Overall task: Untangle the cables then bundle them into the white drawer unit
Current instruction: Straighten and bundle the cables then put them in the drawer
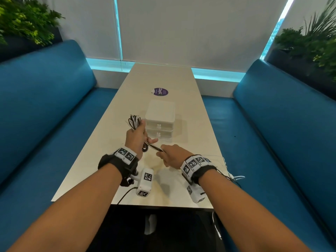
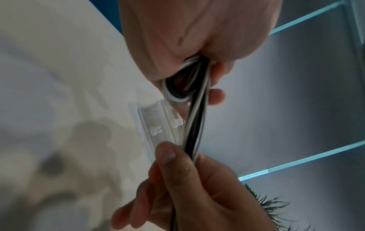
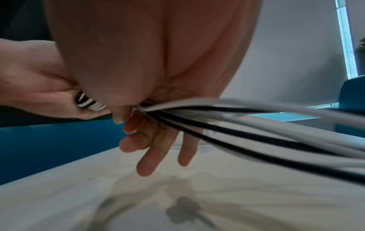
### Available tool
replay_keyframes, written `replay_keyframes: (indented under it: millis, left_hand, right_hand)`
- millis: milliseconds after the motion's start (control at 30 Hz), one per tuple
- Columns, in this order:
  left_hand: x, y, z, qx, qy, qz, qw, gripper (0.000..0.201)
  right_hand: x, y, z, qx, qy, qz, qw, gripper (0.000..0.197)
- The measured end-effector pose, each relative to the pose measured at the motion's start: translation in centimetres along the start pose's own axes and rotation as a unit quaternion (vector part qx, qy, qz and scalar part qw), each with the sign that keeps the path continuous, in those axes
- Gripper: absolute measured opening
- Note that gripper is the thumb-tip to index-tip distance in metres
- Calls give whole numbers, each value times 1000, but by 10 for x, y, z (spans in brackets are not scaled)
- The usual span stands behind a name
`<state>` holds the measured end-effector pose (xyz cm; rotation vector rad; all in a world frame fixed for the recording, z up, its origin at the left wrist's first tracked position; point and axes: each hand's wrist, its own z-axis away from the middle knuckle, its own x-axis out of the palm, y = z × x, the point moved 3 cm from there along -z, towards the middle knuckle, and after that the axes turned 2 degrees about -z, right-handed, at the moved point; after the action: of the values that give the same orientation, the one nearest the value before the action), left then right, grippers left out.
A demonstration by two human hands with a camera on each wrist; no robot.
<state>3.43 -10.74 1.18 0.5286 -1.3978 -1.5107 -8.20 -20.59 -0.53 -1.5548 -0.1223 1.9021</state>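
- Right hand [image 1: 172, 157]: pinches taut black-and-white cable strands [image 2: 194, 125].
- Left hand [image 1: 137, 137]: fist clamped round looped round-sheathed cable bundle [image 1: 134, 121], raised above matte pale surface [image 1: 190, 188].
- Beyond: boxy white plastic drawer unit [image 1: 161, 115], two drawers closed.

One white drawer unit [image 1: 160, 118] with two drawers, one cable bundle [image 1: 134, 121], perhaps six strands.

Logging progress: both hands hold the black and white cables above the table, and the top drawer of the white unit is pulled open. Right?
Not quite: both drawers of the white drawer unit are closed, as the head view shows. The left hand and right hand do hold the cables.
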Motion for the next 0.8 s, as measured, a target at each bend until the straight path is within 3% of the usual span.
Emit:
replay_keyframes:
  millis: [100,200,333,467,567,700,800]
  left_hand:
    - [-2,4,0,-10,41,17,999,37]
    - [-9,8,-7,-6,62,-39,997,33]
    - [-12,7,-12,25,19,-181,983,35]
    - [-23,7,-10,56,-55,-316,945,42]
    - [-27,-1,3,65,-112,-437,890,42]
    - [-23,-21,20,43,-203,-479,853,48]
    - [-19,-28,22,60,-252,-538,802,45]
  right_hand:
    - [-8,0,4,9,-22,10,1000,34]
    - [-10,7,6,4,-9,74,997,42]
    - [-5,10,1,-5,-2,96,995,43]
    - [-8,24,3,25,-4,142,990,44]
    - [-8,22,0,19,8,151,988,48]
    - [-13,12,-9,21,6,144,989,42]
    - [-14,14,-12,37,2,132,991,35]
